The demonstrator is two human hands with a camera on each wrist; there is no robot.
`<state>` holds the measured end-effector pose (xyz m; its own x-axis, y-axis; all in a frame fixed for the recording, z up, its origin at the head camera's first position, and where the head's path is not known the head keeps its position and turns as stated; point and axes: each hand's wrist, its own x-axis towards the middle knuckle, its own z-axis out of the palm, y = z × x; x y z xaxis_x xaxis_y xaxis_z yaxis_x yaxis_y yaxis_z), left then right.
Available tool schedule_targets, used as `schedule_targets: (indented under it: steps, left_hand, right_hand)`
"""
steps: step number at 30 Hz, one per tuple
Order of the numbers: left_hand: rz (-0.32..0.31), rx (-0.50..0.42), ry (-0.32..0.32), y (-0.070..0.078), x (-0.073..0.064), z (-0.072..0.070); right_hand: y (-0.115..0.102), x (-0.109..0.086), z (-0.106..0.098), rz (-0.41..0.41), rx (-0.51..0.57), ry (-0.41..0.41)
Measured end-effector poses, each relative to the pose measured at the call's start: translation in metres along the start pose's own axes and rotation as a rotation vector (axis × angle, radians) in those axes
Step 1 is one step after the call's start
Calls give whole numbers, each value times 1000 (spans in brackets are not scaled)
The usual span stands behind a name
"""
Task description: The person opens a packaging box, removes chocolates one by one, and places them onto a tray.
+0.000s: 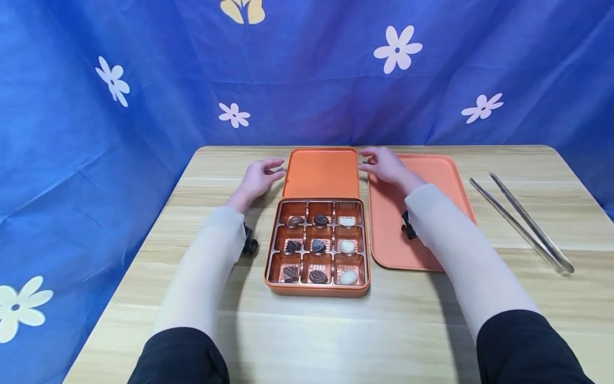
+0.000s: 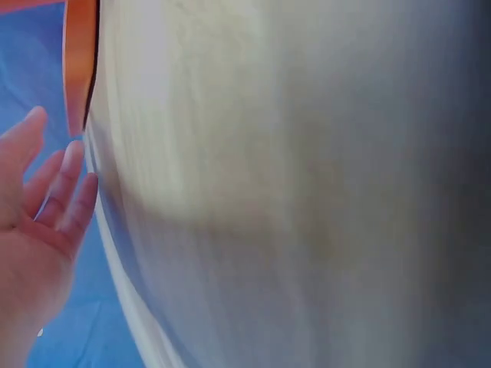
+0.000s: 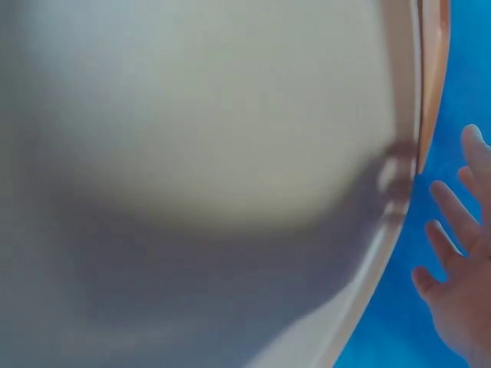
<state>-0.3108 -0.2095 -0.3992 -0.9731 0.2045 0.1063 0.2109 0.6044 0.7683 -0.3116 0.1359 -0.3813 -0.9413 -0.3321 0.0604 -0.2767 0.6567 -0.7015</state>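
An orange box [image 1: 316, 291] lies on the table, its orange lid [image 1: 323, 173] laid back behind it. Its grid of compartments holds brown or dark chocolates [image 1: 318, 277] in the left and middle columns and white ones [image 1: 347, 277] in the right column. Beside the lid's left edge is my left hand [image 1: 256, 180], fingers relaxed and holding nothing. In the left wrist view the fingers [image 2: 65, 184] appear just short of the lid's edge [image 2: 80, 69]. On the lid's other side, over the tray, my right hand [image 1: 387, 169] has loosely spread fingers [image 3: 453, 211], also holding nothing.
A salmon-coloured tray [image 1: 393, 245] sits right of the box, partly under my right forearm. Farther right lie metal tongs [image 1: 527, 224], arms spread apart. A blue flowered cloth [image 1: 307, 69] hangs behind the wooden table [image 1: 307, 341].
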Motion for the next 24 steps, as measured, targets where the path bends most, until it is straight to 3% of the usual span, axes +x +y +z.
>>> schedule_targets:
  steps: [4, 8, 15, 20, 24]
  left_hand:
    - [4, -48, -3, 4, -8, -7]
    - [3, -79, -9, 11, -17, -16]
    - [44, 5, -5, 18, -31, -44]
    - [70, -9, -26, 25, -54, -60]
    - [91, -64, -106, 29, -80, -57]
  right_hand:
    - [-3, -5, -12, -49, 54, -8]
    - [-1, -17, -26, -104, -2, 10]
    - [17, -50, -58, -181, -68, 83]
    - [29, -83, -83, -202, -72, 127]
    - [39, -117, -101, -173, -76, 154]
